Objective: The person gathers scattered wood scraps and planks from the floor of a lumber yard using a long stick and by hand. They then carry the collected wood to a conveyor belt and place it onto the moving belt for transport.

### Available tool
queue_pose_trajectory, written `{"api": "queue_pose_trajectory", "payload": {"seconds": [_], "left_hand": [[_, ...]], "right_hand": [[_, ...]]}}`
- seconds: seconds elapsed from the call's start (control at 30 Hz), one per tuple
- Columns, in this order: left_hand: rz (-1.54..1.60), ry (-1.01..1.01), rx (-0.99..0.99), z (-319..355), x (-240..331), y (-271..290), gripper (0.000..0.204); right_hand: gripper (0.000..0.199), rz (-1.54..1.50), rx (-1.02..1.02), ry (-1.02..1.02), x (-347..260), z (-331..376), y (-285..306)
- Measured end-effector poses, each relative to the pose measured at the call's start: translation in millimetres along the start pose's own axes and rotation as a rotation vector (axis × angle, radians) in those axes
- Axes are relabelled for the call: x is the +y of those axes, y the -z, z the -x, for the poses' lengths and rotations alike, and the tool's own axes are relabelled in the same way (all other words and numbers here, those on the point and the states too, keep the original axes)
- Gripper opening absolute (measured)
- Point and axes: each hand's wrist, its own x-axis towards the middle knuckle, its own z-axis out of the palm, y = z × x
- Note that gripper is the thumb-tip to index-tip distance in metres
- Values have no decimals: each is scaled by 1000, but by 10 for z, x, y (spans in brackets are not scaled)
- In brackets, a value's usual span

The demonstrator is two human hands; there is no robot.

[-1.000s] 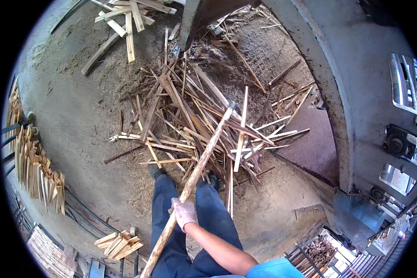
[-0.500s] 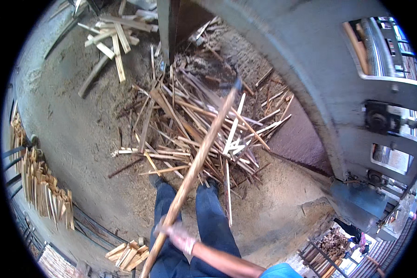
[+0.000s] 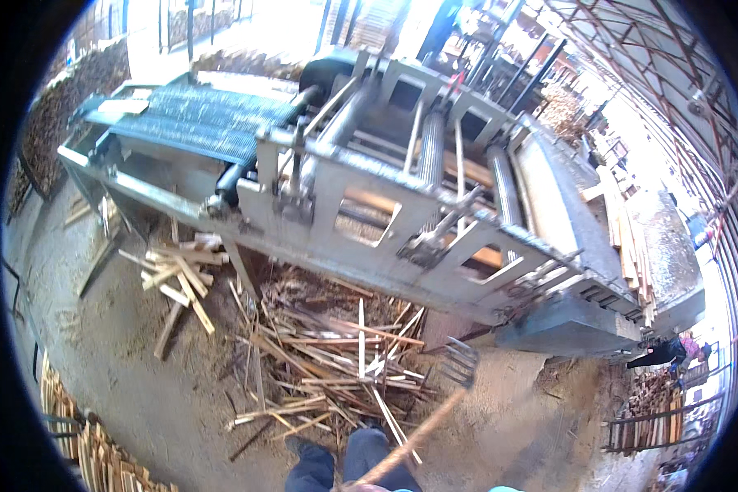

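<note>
A fork with a long wooden handle (image 3: pixel 422 430) slants up and right from the lower edge. Its dark metal tines (image 3: pixel 459 362) hang over the bare floor just right of a heap of wooden strips (image 3: pixel 328 361). Only a sliver of my right hand (image 3: pixel 367 489) shows at the lower edge, closed round the handle; most of its fingers are cut off by the picture's rim. My left hand is outside the picture. The strips lie crossed and tangled in front of my feet, some dark, some pale.
Beyond the heap stands a long grey machine (image 3: pixel 303 225) with ribbed rollers and a slatted bed (image 3: pixel 197 123). Pale boards (image 3: pixel 180 275) lie left of the heap. Stacked wood (image 3: pixel 98 455) stands at lower left. At far right a person (image 3: pixel 672 353) is near another stack (image 3: pixel 652 402).
My view has tilted up and brought the whole machine into sight. The fork's head has moved from over the heap to its right side. My right hand has dropped to the lower edge.
</note>
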Motion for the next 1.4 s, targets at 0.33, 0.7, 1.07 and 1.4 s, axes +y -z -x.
{"api": "queue_pose_trajectory", "payload": {"seconds": [0.33, 0.7, 1.07, 1.4], "left_hand": [[-192, -300, 233, -920, 393, 236, 33], [311, -896, 1328, 795, 4603, 2282, 16], [-346, -800, 1733, 426, 5750, 4438, 15], [39, -1290, 1298, -707, 5198, 5075, 25]], "right_hand": [[33, -384, -226, 372, -718, 1975, 480], [85, 610, -576, 1095, -2602, 2157, -420], [50, 554, 305, 710, -1294, 1387, 1677], [23, 745, 1360, -12, 3597, 1105, 3275]]}}
